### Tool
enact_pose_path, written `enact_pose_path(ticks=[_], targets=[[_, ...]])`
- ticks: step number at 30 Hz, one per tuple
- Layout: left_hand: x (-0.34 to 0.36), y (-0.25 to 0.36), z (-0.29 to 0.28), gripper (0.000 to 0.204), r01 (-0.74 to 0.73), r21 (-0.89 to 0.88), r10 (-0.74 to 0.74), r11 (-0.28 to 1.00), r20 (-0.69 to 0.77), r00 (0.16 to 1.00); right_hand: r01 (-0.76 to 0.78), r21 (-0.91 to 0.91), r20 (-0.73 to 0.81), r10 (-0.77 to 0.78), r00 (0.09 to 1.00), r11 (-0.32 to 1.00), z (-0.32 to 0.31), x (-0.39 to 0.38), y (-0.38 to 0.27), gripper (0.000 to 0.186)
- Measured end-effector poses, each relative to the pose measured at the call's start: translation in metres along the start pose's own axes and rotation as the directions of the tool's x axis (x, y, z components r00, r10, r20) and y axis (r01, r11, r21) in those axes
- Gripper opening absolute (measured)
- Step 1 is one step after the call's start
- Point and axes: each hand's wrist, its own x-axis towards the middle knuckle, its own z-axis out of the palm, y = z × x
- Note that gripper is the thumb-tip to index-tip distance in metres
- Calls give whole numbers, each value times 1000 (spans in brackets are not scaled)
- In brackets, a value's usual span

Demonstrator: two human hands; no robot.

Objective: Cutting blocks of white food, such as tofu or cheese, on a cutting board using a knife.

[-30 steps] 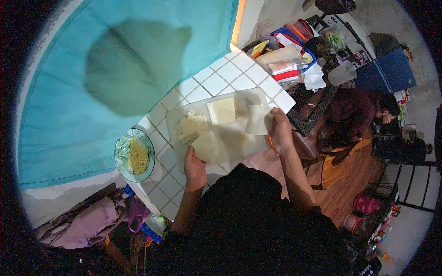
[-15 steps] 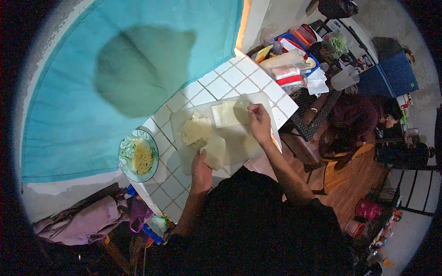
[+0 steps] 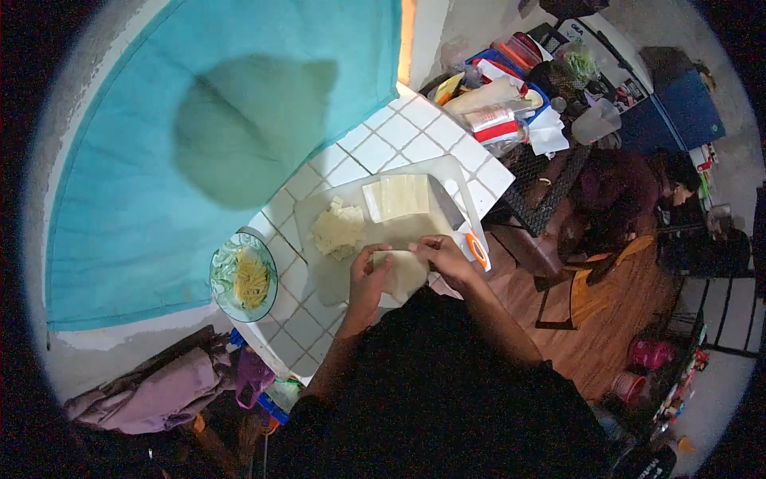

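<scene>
A thin, pale square sheet that looks like a pastry wrapper [image 3: 405,275] hangs between my two hands over the near edge of a whitish cutting board [image 3: 323,281]. My left hand [image 3: 368,281] pinches its upper left edge, and my right hand [image 3: 444,259] pinches the upper right. Beyond them on the board lies a row of overlapping pale sheets [image 3: 396,197]. To its left sits a loose heap of pale, folded pieces [image 3: 338,228]. A knife [image 3: 477,250] with an orange and white handle rests along the board's right side, its dark blade beside the sheets.
A glass bowl [image 3: 223,270] holding yellowish strips stands left of the board on the white tiled counter [image 3: 385,142]. Packages and a blue basket [image 3: 545,112] crowd the far right. Another person [image 3: 618,191] sits at the right. A teal cloth [image 3: 120,207] hangs behind the counter.
My right hand has come back from the row of sheets to the held sheet, which both hands now grip. The knife now shows beside the row. The view has shifted slightly.
</scene>
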Motion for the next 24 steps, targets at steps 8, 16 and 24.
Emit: enact_pose_path(ticks=[8,16,24], targets=[[97,12,-17,16,-534,285,522,796,123,844,309,421,-105,-292,950,853,-8,-45,-21,24],[132,8,-29,31,-322,945,666,56,205,717,281,-651,-301,-580,757,705,9,-39,25,37],[136,13,-13,30,-280,947,651,158,113,750,-17,-887,-280,-508,815,461,19,-53,24,40]])
